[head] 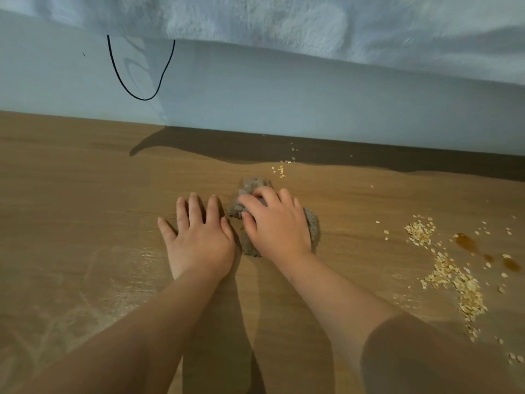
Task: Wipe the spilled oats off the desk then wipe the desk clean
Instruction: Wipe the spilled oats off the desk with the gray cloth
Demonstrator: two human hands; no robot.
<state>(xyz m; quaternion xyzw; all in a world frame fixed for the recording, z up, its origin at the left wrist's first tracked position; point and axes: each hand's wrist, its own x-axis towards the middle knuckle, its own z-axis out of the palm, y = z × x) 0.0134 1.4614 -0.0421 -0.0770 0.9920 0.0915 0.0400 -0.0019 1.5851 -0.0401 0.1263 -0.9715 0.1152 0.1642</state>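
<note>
Forearms [127,331], left hand [200,240] flat on desk [85,180], right hand [277,223] gripping grey cloth [255,184], scattered oats [454,280]

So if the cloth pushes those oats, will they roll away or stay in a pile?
The pale loose oat flakes look flat and light, so they would probably slide and scatter rather than roll; strays dot the brown wooden desk. Those beside the amber wet-looking spots may stick. The crumpled grey cloth looks floppy, so some could slip past.
</note>
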